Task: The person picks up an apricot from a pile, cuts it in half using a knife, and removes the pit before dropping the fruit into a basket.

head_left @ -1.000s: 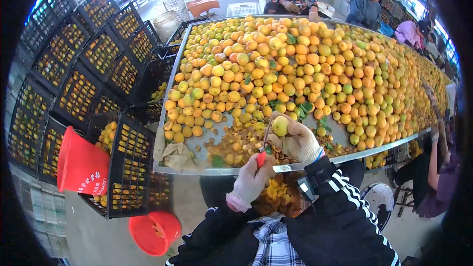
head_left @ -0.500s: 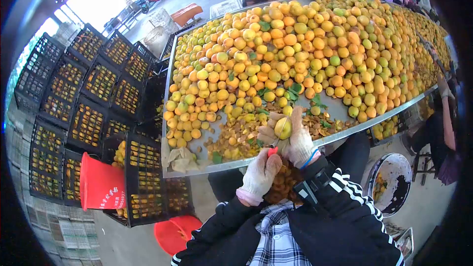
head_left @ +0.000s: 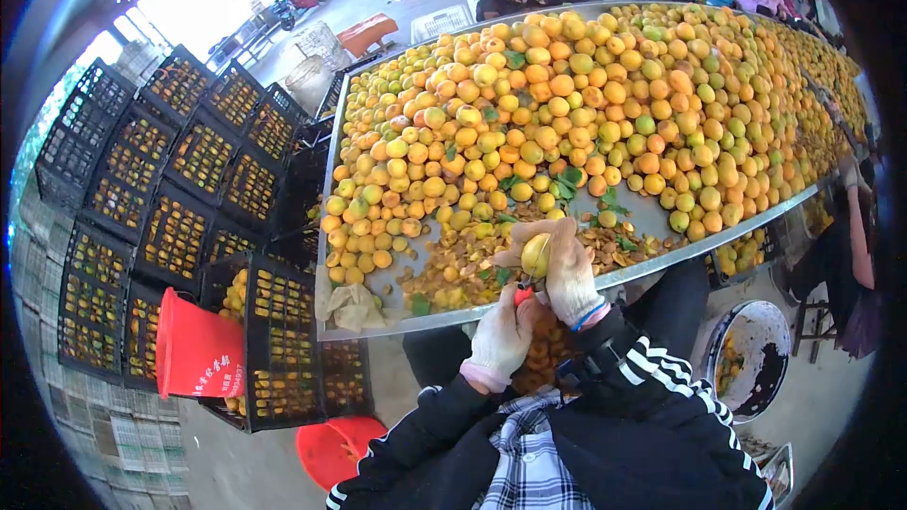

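My left hand (head_left: 501,342), in a whitish glove, is closed round the red handle of a small tool (head_left: 523,295), just above the lap. The tool's thin tip points up at the fruit. My right hand (head_left: 570,274), gloved too, holds a yellow-green fruit (head_left: 537,255) between thumb and fingers over the near edge of the metal table (head_left: 453,318). Below the hands lie orange cut pieces (head_left: 545,359), partly hidden by the hands. Peelings and scraps (head_left: 458,260) are spread on the table beyond my left hand.
A large heap of orange and yellow fruit (head_left: 567,104) covers the table. Black crates of fruit (head_left: 175,227) stand at the left, with a red bucket (head_left: 198,345) and a red basin (head_left: 335,449). A white tub (head_left: 756,359) is at the right. Other people sit around the table.
The fruit in my right hand has turned and shows a different side. Less of the tool's thin blade is visible. The whole view has shifted slightly.
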A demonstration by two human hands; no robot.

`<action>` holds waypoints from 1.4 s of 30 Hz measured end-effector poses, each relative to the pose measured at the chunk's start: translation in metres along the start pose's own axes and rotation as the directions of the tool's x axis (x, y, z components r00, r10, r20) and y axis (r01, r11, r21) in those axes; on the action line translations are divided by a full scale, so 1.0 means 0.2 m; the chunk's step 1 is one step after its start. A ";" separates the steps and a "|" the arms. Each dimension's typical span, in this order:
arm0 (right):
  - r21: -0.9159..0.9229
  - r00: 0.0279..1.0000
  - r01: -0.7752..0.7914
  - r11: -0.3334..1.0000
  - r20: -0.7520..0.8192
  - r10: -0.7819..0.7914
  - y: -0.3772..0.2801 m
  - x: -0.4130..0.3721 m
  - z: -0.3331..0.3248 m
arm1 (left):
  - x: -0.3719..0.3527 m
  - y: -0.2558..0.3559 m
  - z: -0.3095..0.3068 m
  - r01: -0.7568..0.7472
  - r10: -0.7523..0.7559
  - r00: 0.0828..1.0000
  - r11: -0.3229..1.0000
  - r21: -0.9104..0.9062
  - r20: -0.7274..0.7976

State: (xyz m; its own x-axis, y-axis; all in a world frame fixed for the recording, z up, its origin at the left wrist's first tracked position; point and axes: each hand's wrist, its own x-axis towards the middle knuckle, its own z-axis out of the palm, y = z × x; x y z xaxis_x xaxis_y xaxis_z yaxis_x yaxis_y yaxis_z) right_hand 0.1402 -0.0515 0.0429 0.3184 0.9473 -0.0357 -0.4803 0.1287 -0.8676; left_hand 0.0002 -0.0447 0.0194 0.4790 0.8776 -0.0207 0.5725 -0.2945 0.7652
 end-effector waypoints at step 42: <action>-0.185 0.961 -0.101 0.977 0.238 0.144 -0.24 -0.09 0.08 | 0.04 -0.20 0.02 -0.469 0.441 0.868 0.879 -0.086 -0.227</action>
State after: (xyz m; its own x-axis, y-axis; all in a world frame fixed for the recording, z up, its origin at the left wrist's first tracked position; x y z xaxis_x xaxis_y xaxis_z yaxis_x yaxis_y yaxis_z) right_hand 0.1453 -0.0700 0.0931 0.0423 0.9982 -0.0417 -0.3501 -0.0243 -0.9364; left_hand -0.0160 -0.0286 -0.0138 0.5171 0.7180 0.4660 0.2209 -0.6379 0.7377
